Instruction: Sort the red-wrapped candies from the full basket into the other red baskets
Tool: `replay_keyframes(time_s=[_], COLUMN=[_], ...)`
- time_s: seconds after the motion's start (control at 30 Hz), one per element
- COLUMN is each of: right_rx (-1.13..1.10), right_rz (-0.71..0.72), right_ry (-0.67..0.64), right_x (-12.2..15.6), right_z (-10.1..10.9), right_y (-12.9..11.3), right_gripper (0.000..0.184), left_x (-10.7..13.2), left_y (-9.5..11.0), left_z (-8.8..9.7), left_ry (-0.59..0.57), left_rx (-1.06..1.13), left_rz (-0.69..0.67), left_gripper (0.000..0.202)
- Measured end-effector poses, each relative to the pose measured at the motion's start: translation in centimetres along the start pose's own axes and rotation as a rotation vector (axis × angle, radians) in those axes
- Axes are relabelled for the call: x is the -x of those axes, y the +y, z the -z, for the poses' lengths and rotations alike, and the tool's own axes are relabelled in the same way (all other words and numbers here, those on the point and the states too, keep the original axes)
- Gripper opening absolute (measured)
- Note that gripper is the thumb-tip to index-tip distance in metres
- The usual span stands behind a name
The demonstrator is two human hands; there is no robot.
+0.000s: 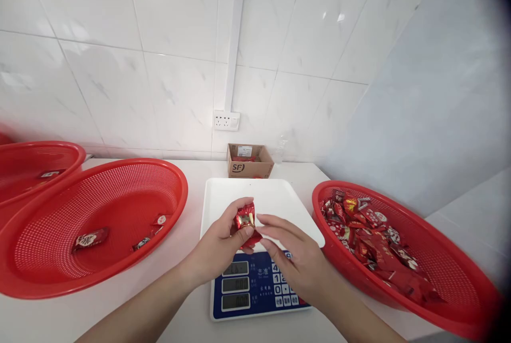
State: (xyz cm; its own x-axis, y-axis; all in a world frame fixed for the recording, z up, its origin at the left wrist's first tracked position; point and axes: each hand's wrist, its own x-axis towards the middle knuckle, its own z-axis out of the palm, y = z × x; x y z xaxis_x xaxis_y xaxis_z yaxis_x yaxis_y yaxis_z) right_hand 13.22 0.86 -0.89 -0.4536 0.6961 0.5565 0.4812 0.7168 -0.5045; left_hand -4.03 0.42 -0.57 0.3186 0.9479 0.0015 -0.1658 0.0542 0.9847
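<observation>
My left hand (223, 242) is closed around a small candy in a shiny red and gold wrapper (245, 216), with the thumb pressed on its front. My right hand (293, 252) is just to the right of it, its fingers stretched out and apart. Its fingertips come close to the wrapper; whether they touch it I cannot tell. Both hands are over a digital scale with a white pan (255, 189) and a blue panel of displays and keys (259, 300). My right hand covers some of the keys.
On the right, a red basket (451, 242) holds many red-wrapped candies (371, 242). To the left, another red basket (107, 173) holds a few packets, with one more basket (48, 149) beyond. A cardboard box (250, 170) stands behind the scale, below a wall socket (227, 120).
</observation>
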Motion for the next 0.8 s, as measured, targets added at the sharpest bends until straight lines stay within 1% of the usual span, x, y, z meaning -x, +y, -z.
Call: replay_keyframes(time_s=[0.07, 0.1, 0.13, 0.2, 0.23, 0.37, 0.47, 0.53, 0.6, 0.67, 0.73, 0.8], right_rx=[-0.102, -0.181, -0.268, -0.399, -0.426, -0.415, -0.434, -0.416, -0.389, -0.378, -0.402, -0.434], right_rz=[-0.214, -0.307, -0.378, -0.447, -0.461, -0.493, -0.481, -0.456, -0.448, -0.472, -0.495, -0.492], right_ry=[-0.008, -0.046, -0.097, -0.186, -0.199, -0.139, -0.141, -0.131, -0.108, -0.109, -0.139, -0.199], right_x=[-0.2, -0.4, -0.6, -1.0, -1.2, -1.6, -1.8, -1.8, -1.7, -1.6, -1.4, -1.4], right_z=[0.1, 0.1, -0.1, -0.4, -0.7, -1.3, -1.3, -1.2, -1.2, -1.3, -1.5, -1.5], right_y=[0.1, 0.2, 0.2, 0.0, -0.2, -0.6, -0.7, -0.6, -0.5, -0.3, -0.1, 0.1], right_gripper=[0.026, 0.027, 0.027, 0.025, 0.025, 0.027, 0.029, 0.03, 0.032, 0.034, 0.036, 0.038], left_x=[0.4, 0.7, 0.9, 1.2, 1.3, 1.3, 1.4, 1.5, 1.6, 1.6, 1.6, 1.6], left_y=[0.1, 0.1, 0.0, -0.2, -0.3, -0.5, -0.3, 0.0, 0.1, 0.3, 0.4, 0.5], left_z=[0.1, 0.1, 0.1, 0.1, 0.0, 0.0, -0.1, -0.3, -0.4, -0.4, -0.3, -0.1], left_ry=[-0.024, -0.045, -0.066, -0.093, -0.091, -0.019, 0.042, 0.063, 0.068, 0.076, 0.053, -0.003], left_rx=[-0.065, -0.09, -0.116, -0.154, -0.161, -0.125, -0.137, -0.141, -0.12, -0.111, -0.122, -0.139], left_rz=[0.008, 0.018, 0.027, 0.044, 0.051, 0.048, 0.049, 0.043, 0.037, 0.035, 0.033, 0.05], left_gripper=[0.058, 0.061, 0.064, 0.07, 0.074, 0.082, 0.078, 0.073, 0.07, 0.068, 0.066, 0.066])
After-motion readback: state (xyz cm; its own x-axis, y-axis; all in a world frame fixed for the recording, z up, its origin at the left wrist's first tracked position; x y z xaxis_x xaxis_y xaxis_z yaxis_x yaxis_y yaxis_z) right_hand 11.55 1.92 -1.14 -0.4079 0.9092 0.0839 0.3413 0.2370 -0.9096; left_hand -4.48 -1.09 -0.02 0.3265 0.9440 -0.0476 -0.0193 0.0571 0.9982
